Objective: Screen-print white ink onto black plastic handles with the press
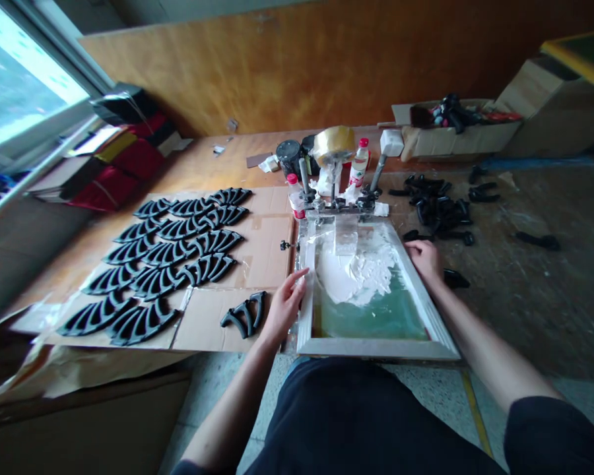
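Observation:
A silk-screen frame (376, 348) with a pale metal border lies in front of me, its near edge toward my body. White paste (361, 274) covers the upper part of its green mesh (366, 320), and a clear squeegee-like plate (346, 236) stands in the paste. My left hand (286, 305) is at the frame's left side, fingertips closed on the edge. My right hand (427, 261) holds the right side with bent fingers, partly hidden. Clamps (334, 206) join the frame's far end. To the left, a few curved black plastic handles (245, 315) lie together on cardboard.
Rows of black handles (168, 251) cover the cardboard (264, 251) at left. More are heaped loosely (438, 208) at right. Behind the clamps stand bottles (359, 163), a tape roll (334, 144) and a black tub (288, 157). An open carton (455, 142) sits at back right.

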The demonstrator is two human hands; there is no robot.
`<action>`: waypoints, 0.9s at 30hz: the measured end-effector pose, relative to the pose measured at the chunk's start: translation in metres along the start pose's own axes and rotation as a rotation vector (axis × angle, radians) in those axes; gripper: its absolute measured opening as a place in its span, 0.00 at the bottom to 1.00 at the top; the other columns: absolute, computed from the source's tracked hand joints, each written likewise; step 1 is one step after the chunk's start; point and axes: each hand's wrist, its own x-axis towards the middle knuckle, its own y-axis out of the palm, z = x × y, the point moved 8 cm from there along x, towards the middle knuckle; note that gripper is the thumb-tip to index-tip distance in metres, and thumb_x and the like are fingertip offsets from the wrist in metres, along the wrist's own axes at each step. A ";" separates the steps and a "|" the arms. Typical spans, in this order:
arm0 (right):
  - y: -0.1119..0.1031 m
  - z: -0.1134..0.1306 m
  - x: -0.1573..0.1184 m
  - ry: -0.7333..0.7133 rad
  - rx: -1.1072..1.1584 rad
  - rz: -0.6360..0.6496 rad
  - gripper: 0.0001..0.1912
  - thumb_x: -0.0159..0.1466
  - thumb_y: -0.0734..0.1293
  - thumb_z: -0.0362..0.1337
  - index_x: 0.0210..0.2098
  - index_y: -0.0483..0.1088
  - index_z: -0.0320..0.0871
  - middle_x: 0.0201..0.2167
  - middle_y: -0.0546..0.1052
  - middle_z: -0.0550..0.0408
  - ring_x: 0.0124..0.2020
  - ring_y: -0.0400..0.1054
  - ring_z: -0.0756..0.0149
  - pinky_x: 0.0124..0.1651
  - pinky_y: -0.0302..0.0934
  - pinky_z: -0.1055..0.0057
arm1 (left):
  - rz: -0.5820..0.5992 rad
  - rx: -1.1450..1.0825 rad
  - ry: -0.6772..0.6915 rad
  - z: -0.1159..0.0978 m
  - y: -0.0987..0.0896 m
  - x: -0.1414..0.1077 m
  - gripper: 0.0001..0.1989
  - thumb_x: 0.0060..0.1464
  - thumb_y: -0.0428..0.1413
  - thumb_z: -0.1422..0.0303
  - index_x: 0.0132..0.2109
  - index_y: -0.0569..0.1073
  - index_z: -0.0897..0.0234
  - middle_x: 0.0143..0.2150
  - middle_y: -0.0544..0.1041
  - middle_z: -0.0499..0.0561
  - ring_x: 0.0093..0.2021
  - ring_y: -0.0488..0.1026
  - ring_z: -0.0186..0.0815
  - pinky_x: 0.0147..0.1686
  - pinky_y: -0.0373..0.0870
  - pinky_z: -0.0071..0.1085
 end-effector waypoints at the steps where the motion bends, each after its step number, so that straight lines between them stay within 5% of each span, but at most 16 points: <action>1: -0.005 0.000 0.010 0.023 0.000 -0.047 0.11 0.70 0.61 0.38 0.45 0.71 0.40 0.43 0.74 0.45 0.41 0.70 0.63 0.44 0.68 0.62 | 0.004 0.015 -0.030 0.019 0.004 0.001 0.30 0.58 0.51 0.49 0.63 0.66 0.59 0.26 0.67 0.44 0.22 0.58 0.28 0.22 0.54 0.25; 4: 0.008 0.041 0.036 -0.076 0.008 -0.046 0.24 0.62 0.69 0.39 0.56 0.66 0.40 0.57 0.65 0.38 0.56 0.64 0.52 0.53 0.65 0.58 | -0.015 0.123 -0.077 0.059 0.014 0.010 0.33 0.59 0.52 0.54 0.68 0.58 0.58 0.25 0.65 0.42 0.22 0.59 0.28 0.24 0.55 0.24; 6: 0.034 0.078 0.044 -0.152 -0.014 0.088 0.29 0.57 0.74 0.38 0.55 0.66 0.39 0.56 0.67 0.40 0.57 0.62 0.49 0.55 0.63 0.56 | -0.028 0.218 -0.093 0.072 0.017 0.016 0.31 0.59 0.51 0.56 0.67 0.58 0.58 0.26 0.68 0.43 0.24 0.63 0.29 0.26 0.58 0.24; 10: 0.076 0.117 0.020 -0.163 -0.116 0.390 0.07 0.60 0.70 0.34 0.38 0.71 0.43 0.36 0.75 0.50 0.40 0.69 0.58 0.42 0.63 0.66 | -0.016 0.315 -0.113 0.081 0.019 0.023 0.28 0.61 0.49 0.55 0.65 0.61 0.56 0.31 0.74 0.47 0.27 0.68 0.32 0.30 0.62 0.26; 12: 0.078 0.129 -0.005 -0.289 -0.134 0.459 0.03 0.61 0.66 0.30 0.35 0.71 0.42 0.34 0.76 0.50 0.38 0.69 0.60 0.41 0.61 0.68 | -0.017 0.325 -0.110 0.083 0.019 0.023 0.27 0.61 0.49 0.54 0.65 0.62 0.56 0.33 0.76 0.48 0.29 0.71 0.34 0.31 0.63 0.27; 15: 0.067 0.144 -0.042 -0.572 -0.065 0.551 0.11 0.59 0.62 0.23 0.37 0.72 0.40 0.35 0.76 0.49 0.40 0.68 0.60 0.42 0.60 0.68 | -0.026 0.316 -0.108 0.088 0.018 0.023 0.27 0.61 0.48 0.53 0.64 0.63 0.55 0.35 0.77 0.50 0.32 0.73 0.36 0.33 0.65 0.29; 18: 0.055 0.147 -0.051 -0.694 0.054 0.646 0.14 0.55 0.63 0.22 0.36 0.73 0.42 0.34 0.76 0.53 0.38 0.69 0.62 0.41 0.60 0.70 | -0.034 0.305 -0.110 0.090 0.018 0.023 0.27 0.61 0.49 0.52 0.63 0.64 0.56 0.36 0.78 0.50 0.34 0.73 0.37 0.34 0.65 0.29; 23: 0.056 0.141 -0.037 -0.585 0.104 0.464 0.13 0.56 0.64 0.22 0.35 0.74 0.43 0.34 0.77 0.54 0.38 0.70 0.62 0.40 0.62 0.69 | -0.013 0.258 -0.116 0.090 0.019 0.023 0.27 0.61 0.49 0.53 0.63 0.63 0.57 0.34 0.77 0.49 0.33 0.73 0.36 0.32 0.65 0.28; 27: 0.060 0.141 -0.063 -0.674 0.129 0.378 0.18 0.56 0.63 0.21 0.43 0.74 0.40 0.43 0.78 0.49 0.43 0.72 0.60 0.44 0.65 0.67 | -0.016 0.229 -0.117 0.086 0.018 0.022 0.28 0.60 0.50 0.54 0.64 0.63 0.58 0.33 0.77 0.48 0.31 0.72 0.34 0.31 0.65 0.27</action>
